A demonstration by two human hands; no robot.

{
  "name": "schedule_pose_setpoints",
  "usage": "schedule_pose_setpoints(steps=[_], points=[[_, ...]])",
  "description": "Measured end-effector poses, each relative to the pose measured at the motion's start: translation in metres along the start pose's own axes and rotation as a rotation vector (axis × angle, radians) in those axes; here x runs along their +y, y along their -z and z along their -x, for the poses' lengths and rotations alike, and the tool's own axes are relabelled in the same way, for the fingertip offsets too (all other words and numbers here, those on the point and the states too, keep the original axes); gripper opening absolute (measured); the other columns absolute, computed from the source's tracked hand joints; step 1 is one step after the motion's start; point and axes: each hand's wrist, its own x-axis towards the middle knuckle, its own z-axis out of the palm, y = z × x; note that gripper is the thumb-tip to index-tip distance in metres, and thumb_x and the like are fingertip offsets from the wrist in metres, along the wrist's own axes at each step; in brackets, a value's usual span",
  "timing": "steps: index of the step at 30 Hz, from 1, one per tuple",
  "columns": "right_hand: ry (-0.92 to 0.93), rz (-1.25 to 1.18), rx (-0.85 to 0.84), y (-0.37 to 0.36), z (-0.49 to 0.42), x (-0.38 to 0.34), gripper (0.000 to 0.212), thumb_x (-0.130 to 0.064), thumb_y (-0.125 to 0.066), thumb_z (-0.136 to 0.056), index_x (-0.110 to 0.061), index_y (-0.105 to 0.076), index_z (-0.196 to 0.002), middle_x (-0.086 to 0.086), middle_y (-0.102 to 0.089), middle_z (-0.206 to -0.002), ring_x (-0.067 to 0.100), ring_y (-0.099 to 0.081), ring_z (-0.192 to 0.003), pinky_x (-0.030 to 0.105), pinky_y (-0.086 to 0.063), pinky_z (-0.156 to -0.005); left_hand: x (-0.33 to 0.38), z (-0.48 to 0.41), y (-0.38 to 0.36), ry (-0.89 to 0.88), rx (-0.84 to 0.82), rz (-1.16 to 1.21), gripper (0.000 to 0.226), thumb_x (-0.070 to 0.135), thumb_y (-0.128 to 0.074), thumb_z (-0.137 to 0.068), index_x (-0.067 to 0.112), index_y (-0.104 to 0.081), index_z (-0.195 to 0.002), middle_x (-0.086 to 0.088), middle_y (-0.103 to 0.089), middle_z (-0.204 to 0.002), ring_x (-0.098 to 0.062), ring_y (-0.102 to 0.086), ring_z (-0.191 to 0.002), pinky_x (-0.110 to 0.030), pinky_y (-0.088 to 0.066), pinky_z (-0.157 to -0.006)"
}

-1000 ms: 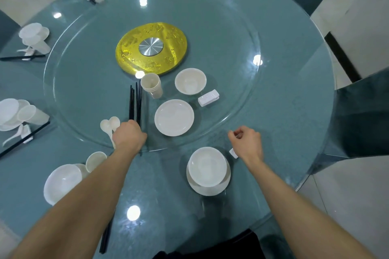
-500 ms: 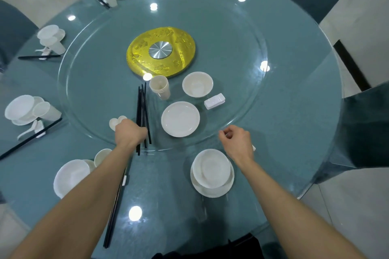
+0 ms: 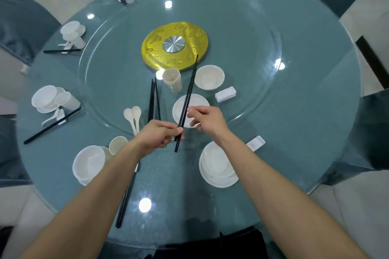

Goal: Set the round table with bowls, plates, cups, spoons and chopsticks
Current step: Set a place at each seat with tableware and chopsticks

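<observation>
- Left hand (image 3: 156, 135) is closed round the lower end of a black chopstick pair (image 3: 188, 96), held above the surface (image 3: 294, 111) and slanting up toward the gold disc (image 3: 153, 48).
- Right hand (image 3: 207, 121) pinches the same pair a little higher, fingers curled.
- Below them lies a plate (image 3: 199, 102); spare chopsticks (image 3: 152, 99), spoons (image 3: 132, 114), cups (image 3: 172, 79) and a bowl (image 3: 208, 76) sit nearby.
</observation>
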Motion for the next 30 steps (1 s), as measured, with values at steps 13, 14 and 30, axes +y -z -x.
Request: schedule_pose_setpoints(steps=[13, 14, 30], points=[[0.045, -0.300, 0.346, 0.099, 0.021, 0.024, 0.015, -0.012, -0.079, -0.096, -0.003, -0.072, -0.107, 0.003, -0.075, -0.078, 0.015, -0.067, -0.058, 0.024, -0.050, -0.056, 0.033, -0.017, -0.108, -0.098, -0.266, -0.232, 0.017, 0.023, -0.084, -0.094, 0.006, -0.084, -0.093, -0.001, -0.076, -0.079, -0.012, -0.034, -0.053, -0.021, -0.029, -0.049], [0.044, -0.304, 0.367, 0.105, 0.021, 0.026, 0.014, -0.012, -0.079, -0.096, -0.004, -0.073, -0.106, 0.001, -0.075, -0.076, 0.014, -0.066, -0.058, 0.024, -0.050, -0.056, 0.036, -0.017, -0.113, -0.099, -0.275, -0.247, 0.016, 0.023, -0.084, -0.093, 0.007, -0.084, -0.093, -0.003, -0.079, -0.083, -0.013, -0.034, -0.054, -0.022, -0.030, -0.050], [0.045, -0.302, 0.461, 0.145, 0.031, 0.036, 0.006, -0.013, -0.082, -0.093, -0.011, -0.076, -0.094, -0.001, -0.075, -0.072, 0.013, -0.065, -0.056, 0.025, -0.052, -0.057, 0.041, -0.029, -0.157, -0.096, -0.362, -0.316, 0.023, 0.027, -0.091, -0.085, 0.009, -0.084, -0.095, -0.019, -0.079, -0.092, -0.016, -0.033, -0.056, -0.023, -0.032, -0.051]])
